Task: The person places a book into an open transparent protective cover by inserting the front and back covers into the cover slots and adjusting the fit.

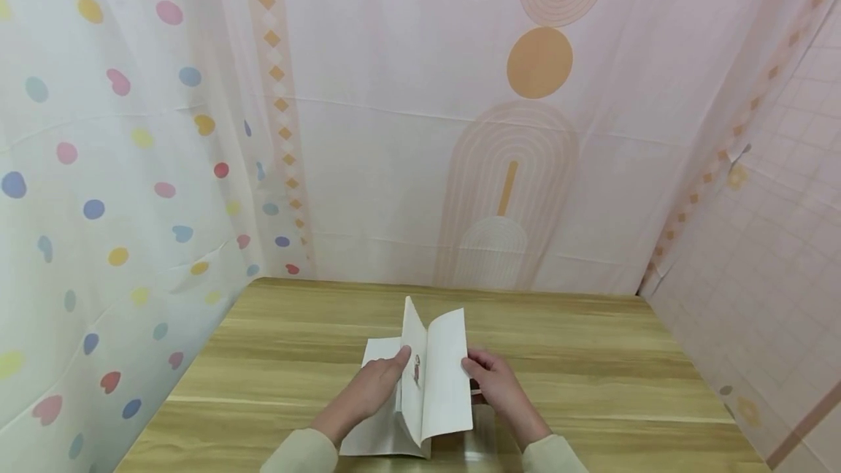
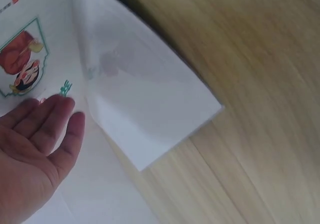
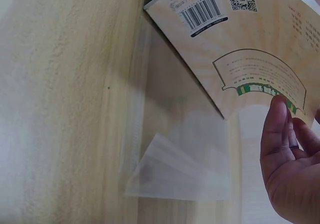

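Note:
A book stands partly open on the table, its white inner pages [image 1: 447,374] facing up in the head view. My left hand [image 1: 374,389] holds the raised left pages, thumb over their edge. In the left wrist view, its other fingers [image 2: 52,124] lie near a page with a cartoon figure [image 2: 22,58]. My right hand [image 1: 496,385] pinches the right edge between thumb and fingers. The tan back cover [image 3: 200,48], with its barcode, faces the right wrist camera. Beneath it, a clear plastic cover [image 3: 175,169] lies on the wood.
The wood-grain table [image 1: 591,363] extends to both sides and behind the book. Patterned curtains [image 1: 394,166] hang at the back and both sides. A white sheet [image 1: 381,433] of the book lies spread low at the left.

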